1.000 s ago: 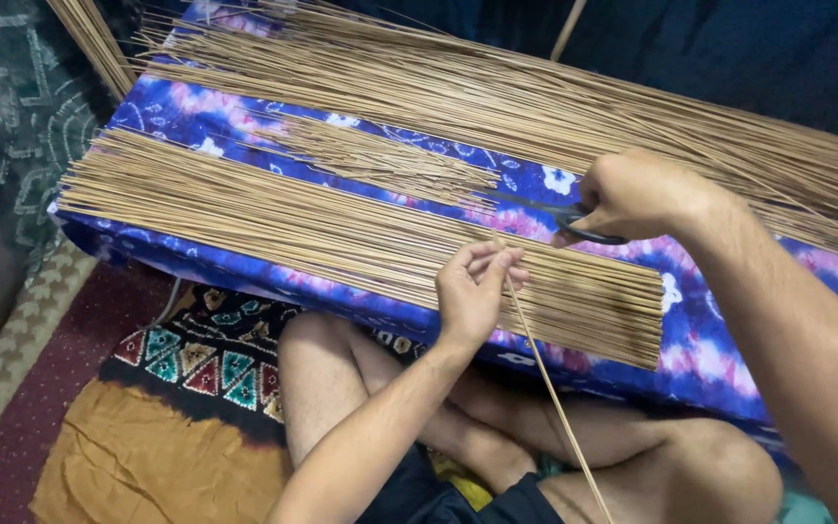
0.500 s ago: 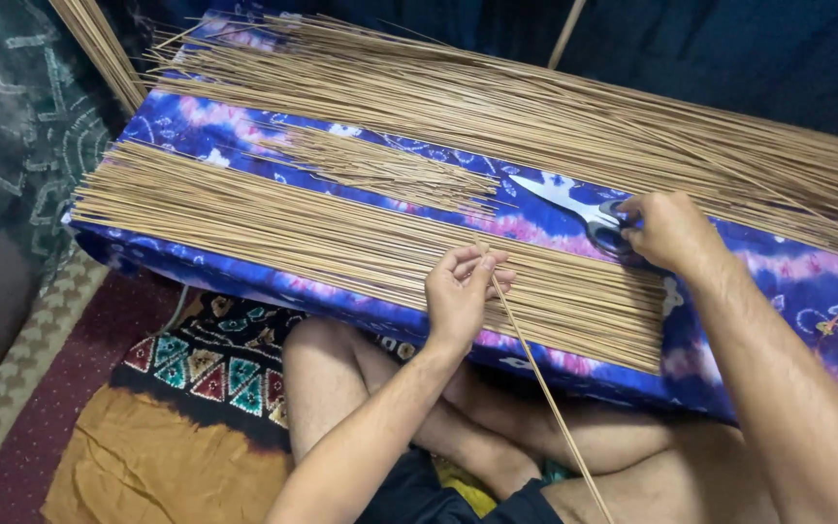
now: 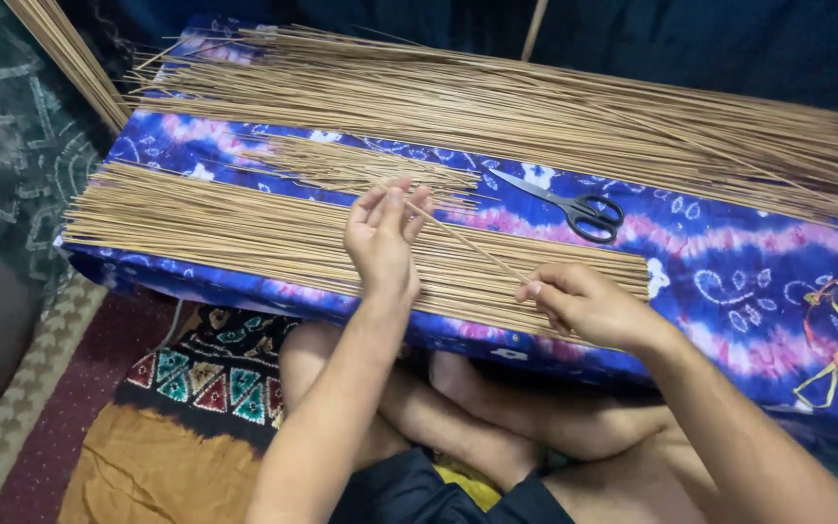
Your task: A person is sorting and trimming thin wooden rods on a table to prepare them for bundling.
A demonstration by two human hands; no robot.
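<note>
A single thin tan stick (image 3: 467, 243) runs between my hands. My left hand (image 3: 383, 238) pinches its far end with the fingertips raised above a flat row of trimmed sticks (image 3: 235, 228). My right hand (image 3: 584, 306) pinches the near end, low over the right end of that row. Black-handled scissors (image 3: 574, 209) lie on the blue tie-dye cloth (image 3: 729, 272), just beyond my right hand. A small loose bunch of short sticks (image 3: 361, 170) lies behind my left hand.
A large pile of long sticks (image 3: 535, 112) covers the far side of the cloth. Coloured rubber bands (image 3: 836, 335) lie at the right. More sticks (image 3: 65, 53) lean at the top left. My crossed legs (image 3: 497, 427) and a patterned rug (image 3: 206, 374) are below.
My right hand left the scissors on the cloth and came down to the stick's near end. My left hand rose and lifted the stick's other end up over the row.
</note>
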